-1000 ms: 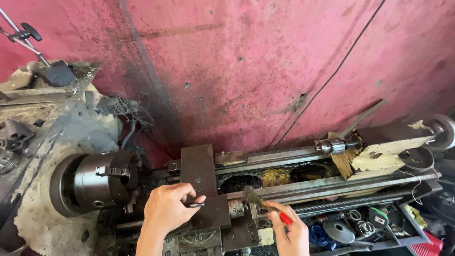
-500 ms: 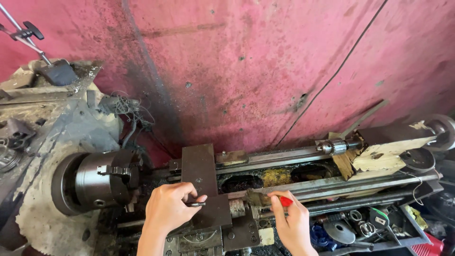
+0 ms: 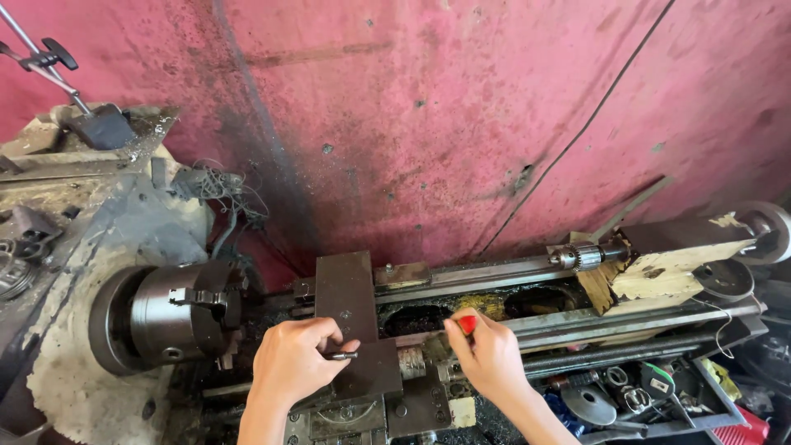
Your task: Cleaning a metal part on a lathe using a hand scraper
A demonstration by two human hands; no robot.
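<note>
Right hand now fisted round red-handled tool (earlier splayed beside it).

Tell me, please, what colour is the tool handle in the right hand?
Red, peeking above the right hand as the handle in the head view.

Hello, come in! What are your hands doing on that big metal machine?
Left hand closed on a small metal handle. Right hand wrapped round a red-handled tool. Chuck left, apart.
</note>
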